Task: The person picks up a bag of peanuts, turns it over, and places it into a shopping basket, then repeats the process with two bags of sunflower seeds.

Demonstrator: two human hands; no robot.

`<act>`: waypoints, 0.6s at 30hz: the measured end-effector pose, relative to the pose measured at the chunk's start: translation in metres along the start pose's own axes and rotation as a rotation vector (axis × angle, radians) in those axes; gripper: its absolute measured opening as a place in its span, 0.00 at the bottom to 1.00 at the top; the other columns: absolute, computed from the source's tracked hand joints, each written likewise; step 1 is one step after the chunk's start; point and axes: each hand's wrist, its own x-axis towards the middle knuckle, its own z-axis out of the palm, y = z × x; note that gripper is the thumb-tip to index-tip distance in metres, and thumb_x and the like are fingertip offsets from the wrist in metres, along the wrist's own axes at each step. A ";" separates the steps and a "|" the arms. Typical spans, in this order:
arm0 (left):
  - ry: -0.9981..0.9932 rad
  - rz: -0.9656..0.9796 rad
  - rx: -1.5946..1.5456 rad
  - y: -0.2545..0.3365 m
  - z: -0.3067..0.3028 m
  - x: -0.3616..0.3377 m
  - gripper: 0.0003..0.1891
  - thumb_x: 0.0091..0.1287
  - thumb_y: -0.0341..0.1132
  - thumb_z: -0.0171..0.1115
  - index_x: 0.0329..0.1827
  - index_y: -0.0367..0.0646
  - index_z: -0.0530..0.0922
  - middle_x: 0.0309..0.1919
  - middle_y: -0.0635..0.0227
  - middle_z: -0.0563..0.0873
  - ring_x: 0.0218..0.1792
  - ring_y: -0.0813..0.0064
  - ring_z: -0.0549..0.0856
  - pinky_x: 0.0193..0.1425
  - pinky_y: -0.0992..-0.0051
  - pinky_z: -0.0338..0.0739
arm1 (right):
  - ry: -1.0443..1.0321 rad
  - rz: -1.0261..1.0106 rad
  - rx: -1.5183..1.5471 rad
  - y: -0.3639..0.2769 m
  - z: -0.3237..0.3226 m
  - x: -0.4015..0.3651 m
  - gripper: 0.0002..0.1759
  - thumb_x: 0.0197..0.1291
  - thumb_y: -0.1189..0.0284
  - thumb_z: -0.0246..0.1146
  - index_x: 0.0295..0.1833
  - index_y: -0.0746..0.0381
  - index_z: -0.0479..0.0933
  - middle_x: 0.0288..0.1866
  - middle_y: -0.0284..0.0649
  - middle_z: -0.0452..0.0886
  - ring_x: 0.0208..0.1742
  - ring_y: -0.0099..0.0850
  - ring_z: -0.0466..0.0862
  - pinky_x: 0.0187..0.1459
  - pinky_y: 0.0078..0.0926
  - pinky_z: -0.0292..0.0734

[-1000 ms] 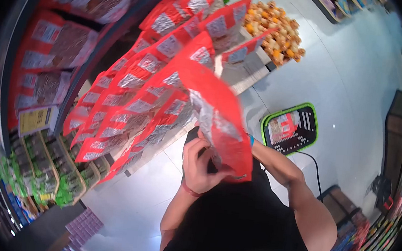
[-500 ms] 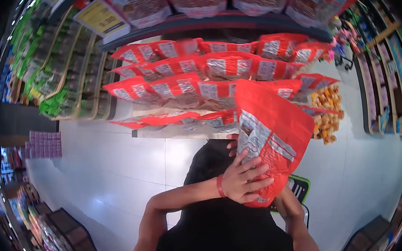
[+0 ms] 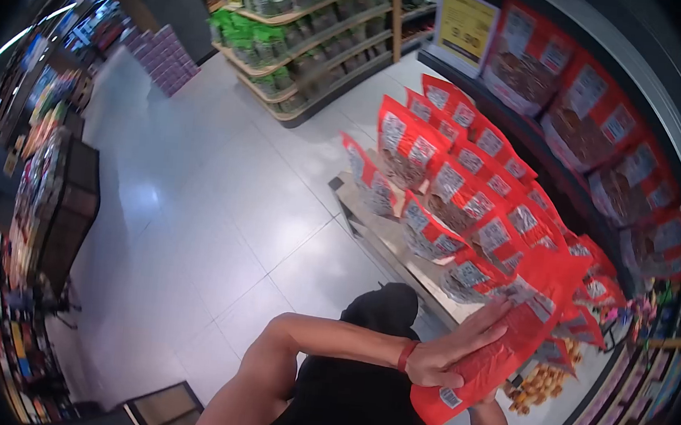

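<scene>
Plainly, the left hand (image 3: pixel 443 359) lay against the red bag (image 3: pixel 520 333), its fingers extended, not closed around it; the right hand (image 3: pixel 488 400) was mostly hidden, its fingers' hold unclear. The bag was at near right, before packets (image 3: pixel 452 188) on the bench (image 3: pixel 350 195).

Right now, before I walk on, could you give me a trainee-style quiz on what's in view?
1. Which wrist wears the red wristband?
2. What price does the yellow price sign show: (a) 3.50, (b) 9.90 or (c) 27.00?
3. True or false: the left hand rests against a red printed pouch.

Key: 1. The left wrist. 2. (b) 9.90. 3. True.
</scene>
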 end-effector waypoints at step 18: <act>0.475 -0.361 -1.089 0.076 -0.098 -0.079 0.29 0.82 0.49 0.33 0.81 0.45 0.47 0.77 0.67 0.59 0.73 0.74 0.63 0.77 0.74 0.56 | -0.300 -1.100 -0.316 0.044 0.130 0.071 0.45 0.56 0.32 0.54 0.76 0.41 0.61 0.80 0.29 0.56 0.81 0.50 0.51 0.75 0.67 0.40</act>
